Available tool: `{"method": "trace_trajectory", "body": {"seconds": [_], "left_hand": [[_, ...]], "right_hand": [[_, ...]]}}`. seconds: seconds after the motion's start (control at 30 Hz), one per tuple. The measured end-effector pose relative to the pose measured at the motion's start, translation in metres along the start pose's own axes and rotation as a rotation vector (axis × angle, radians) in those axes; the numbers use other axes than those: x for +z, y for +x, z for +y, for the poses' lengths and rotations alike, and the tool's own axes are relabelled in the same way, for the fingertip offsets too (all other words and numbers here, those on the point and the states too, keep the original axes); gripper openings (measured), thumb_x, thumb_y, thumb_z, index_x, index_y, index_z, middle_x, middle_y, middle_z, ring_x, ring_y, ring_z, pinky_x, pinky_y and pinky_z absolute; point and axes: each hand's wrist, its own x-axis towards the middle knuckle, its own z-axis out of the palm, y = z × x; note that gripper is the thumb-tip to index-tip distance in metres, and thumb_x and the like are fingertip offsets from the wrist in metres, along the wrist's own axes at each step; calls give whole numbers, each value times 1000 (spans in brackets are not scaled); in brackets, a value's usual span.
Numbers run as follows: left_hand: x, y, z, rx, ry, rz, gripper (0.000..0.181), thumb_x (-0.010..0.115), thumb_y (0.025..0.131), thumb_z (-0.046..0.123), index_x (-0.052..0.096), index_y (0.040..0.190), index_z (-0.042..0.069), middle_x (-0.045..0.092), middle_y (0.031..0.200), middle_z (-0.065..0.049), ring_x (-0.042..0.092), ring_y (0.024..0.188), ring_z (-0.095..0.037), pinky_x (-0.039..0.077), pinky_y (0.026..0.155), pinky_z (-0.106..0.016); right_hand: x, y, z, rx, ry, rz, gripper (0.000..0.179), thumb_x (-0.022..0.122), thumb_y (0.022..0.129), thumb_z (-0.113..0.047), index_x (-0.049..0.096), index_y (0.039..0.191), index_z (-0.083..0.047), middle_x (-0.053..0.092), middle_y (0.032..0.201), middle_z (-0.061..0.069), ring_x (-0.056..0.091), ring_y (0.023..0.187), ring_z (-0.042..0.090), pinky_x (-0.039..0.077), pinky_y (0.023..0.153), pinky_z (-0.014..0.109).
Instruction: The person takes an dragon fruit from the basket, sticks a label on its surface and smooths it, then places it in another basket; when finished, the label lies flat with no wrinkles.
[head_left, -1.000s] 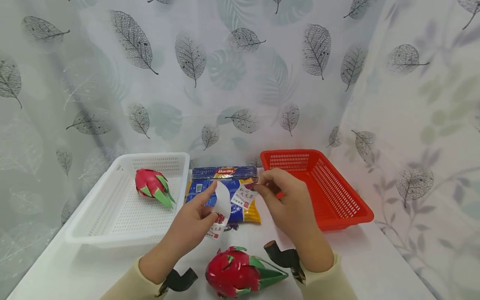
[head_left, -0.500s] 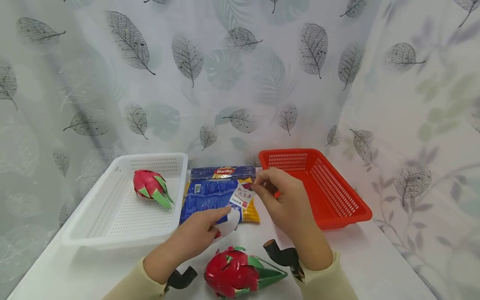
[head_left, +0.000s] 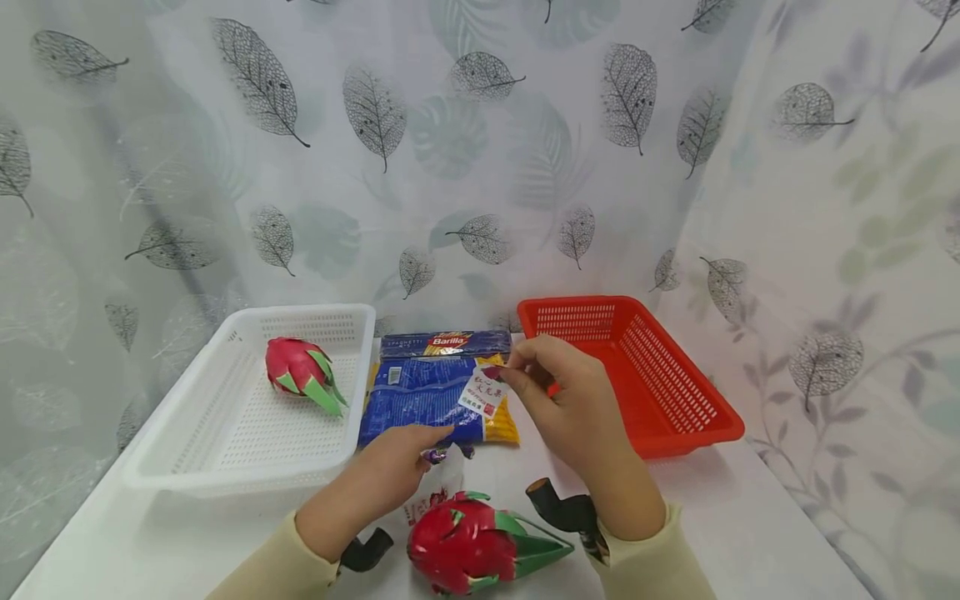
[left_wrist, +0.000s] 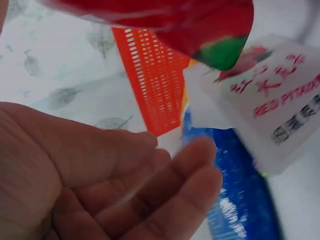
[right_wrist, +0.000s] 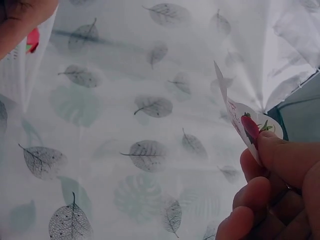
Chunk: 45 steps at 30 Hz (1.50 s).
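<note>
My right hand pinches a white sticker label between thumb and forefinger; it has red writing and a pitaya picture. In the left wrist view, the left hand has loosely bent fingers with nothing between them. Beyond its fingertips, apart from them, is a second pitaya label with white backing. In the head view this label is partly hidden behind a red and green toy dragon fruit at the front of the table. The left hand is just above and left of that dragon fruit.
A white basket at left holds another dragon fruit. A red basket stands at right. Between them lie a blue pasta bag and a Barilla spaghetti box. Small purple wrapped pieces lie before the bag.
My left hand has moved down and let go of its label, which now lies lower, by the front dragon fruit. The right hand keeps pinching its sticker label nearly in place.
</note>
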Motion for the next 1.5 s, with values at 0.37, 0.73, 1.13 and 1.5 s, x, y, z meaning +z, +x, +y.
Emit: {"method": "trace_trajectory", "body": {"seconds": [0.37, 0.73, 1.13, 1.5], "left_hand": [[-26, -26, 19, 108, -122, -17, 49, 75, 99, 37, 66, 147, 30, 73, 134, 4, 70, 113, -18, 66, 89, -42], [-24, -38, 34, 284, -17, -417, 69, 93, 82, 35, 63, 142, 49, 56, 156, 15, 55, 140, -16, 66, 87, -33], [-3, -32, 42, 182, 121, -395, 79, 97, 76, 19, 64, 138, 54, 53, 158, 13, 60, 133, -18, 68, 83, -41], [16, -18, 40, 60, 2, -208, 86, 99, 72, 35, 60, 149, 32, 57, 155, 1, 61, 134, -25, 66, 88, -52]], "right_hand": [[-2, 1, -1, 3, -39, 2, 15, 82, 91, -4, 69, 96, -11, 67, 85, 0, 58, 73, 6, 58, 66, 21], [-3, 0, 1, -2, -23, 9, 16, 82, 90, -1, 70, 96, -11, 68, 86, 0, 58, 73, 7, 59, 66, 23], [-6, 1, -3, 12, -42, -2, 17, 83, 90, -3, 70, 96, -11, 69, 87, 0, 61, 74, 6, 60, 68, 21], [-16, -6, -1, 240, -33, -280, 17, 84, 91, -11, 69, 95, -19, 66, 82, -7, 61, 75, 10, 58, 70, 21]]}}
